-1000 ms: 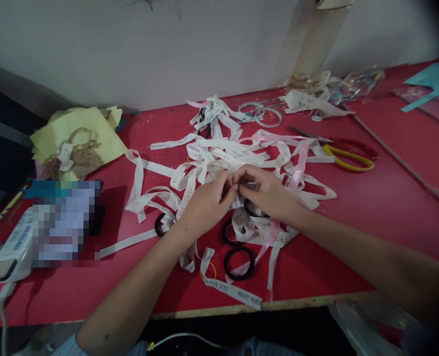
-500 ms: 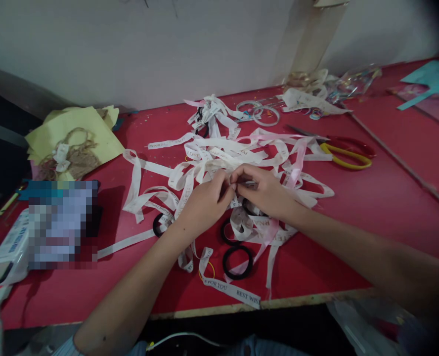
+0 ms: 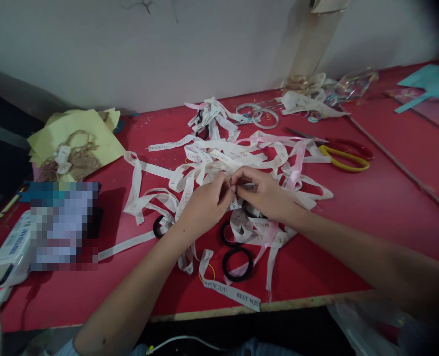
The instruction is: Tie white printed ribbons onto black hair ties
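My left hand (image 3: 204,205) and my right hand (image 3: 264,190) meet over a tangle of white printed ribbons (image 3: 238,153) on the red table (image 3: 371,207). Both hands are closed in a pinch, fingertips touching, on a piece of white ribbon between them. Black hair ties lie just below my hands: one (image 3: 237,264) near the front edge, one (image 3: 159,226) left of my left wrist. A pink ribbon (image 3: 297,163) runs through the pile to the right of my right hand.
Yellow-handled scissors (image 3: 343,153) lie to the right of the pile. Yellow paper with twine (image 3: 74,143) sits at the back left. A blurred package (image 3: 62,225) and a white device (image 3: 4,257) are at the left. Clear rings (image 3: 266,117) and more ribbon lie by the wall.
Nothing has visibly changed beyond a slight shift of the view; both hands stay pinched together on the ribbon.
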`<state>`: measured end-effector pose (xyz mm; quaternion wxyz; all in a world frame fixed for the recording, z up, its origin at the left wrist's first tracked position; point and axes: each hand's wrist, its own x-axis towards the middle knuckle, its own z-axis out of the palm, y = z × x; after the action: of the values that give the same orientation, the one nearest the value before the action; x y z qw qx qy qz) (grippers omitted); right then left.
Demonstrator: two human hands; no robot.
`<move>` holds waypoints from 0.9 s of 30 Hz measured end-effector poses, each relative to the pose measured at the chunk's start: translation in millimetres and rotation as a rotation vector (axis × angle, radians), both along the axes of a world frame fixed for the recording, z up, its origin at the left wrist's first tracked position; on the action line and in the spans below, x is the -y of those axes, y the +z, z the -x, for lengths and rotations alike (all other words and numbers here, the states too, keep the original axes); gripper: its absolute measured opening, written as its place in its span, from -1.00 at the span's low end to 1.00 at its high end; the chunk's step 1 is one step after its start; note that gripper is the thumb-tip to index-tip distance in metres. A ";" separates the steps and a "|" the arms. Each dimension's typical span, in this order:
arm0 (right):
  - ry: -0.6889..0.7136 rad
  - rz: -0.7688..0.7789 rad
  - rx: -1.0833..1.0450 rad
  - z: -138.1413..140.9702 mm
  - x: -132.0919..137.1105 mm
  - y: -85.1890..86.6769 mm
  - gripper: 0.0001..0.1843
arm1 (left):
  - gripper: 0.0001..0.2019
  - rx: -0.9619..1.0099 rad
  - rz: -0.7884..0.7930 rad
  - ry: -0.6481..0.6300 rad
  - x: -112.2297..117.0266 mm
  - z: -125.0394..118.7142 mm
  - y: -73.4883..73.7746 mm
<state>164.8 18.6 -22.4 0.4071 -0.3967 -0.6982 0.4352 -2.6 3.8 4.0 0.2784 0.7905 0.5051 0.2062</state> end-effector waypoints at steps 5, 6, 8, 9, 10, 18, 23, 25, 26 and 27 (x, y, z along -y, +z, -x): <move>0.010 -0.007 0.011 0.0 -1.0 -0.8 -0.81 | -0.90 0.012 0.005 -0.001 0.6 0.7 0.9; 0.011 -0.010 0.010 0.1 -1.1 -0.8 -0.81 | -0.90 0.012 0.010 -0.001 0.7 0.9 1.1; 0.010 -0.015 0.010 0.4 -1.0 -1.0 -0.82 | -0.91 0.012 0.019 -0.001 0.9 1.3 1.4; 0.011 -0.015 0.012 0.6 -0.9 -1.0 -0.82 | -0.91 0.012 0.022 -0.002 0.9 1.4 1.4; 0.012 -0.015 0.013 0.7 -0.7 -1.1 -0.82 | -0.91 0.011 0.025 -0.002 1.0 1.5 1.4; 0.014 -0.007 0.024 0.6 -1.4 -1.9 -0.82 | -0.92 0.008 0.014 0.002 1.5 1.6 1.3; 0.011 -0.003 0.028 0.2 -1.1 -1.0 -0.82 | -0.92 -0.003 0.010 0.005 1.2 1.3 0.7; 0.010 -0.003 0.025 0.3 -0.8 -0.2 -0.82 | -0.91 -0.007 0.010 0.008 1.0 1.2 0.7; 0.008 -0.005 0.024 0.3 -0.7 0.2 -0.82 | -0.91 -0.007 0.010 0.007 0.9 1.2 0.9; 0.006 -0.008 0.023 0.4 -0.6 0.4 -0.82 | -0.91 -0.008 0.011 0.004 0.8 1.2 1.1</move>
<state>164.4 19.3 -22.0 0.3995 -0.3979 -0.7056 0.4291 -3.8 3.0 5.1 0.2803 0.7886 0.5090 0.2011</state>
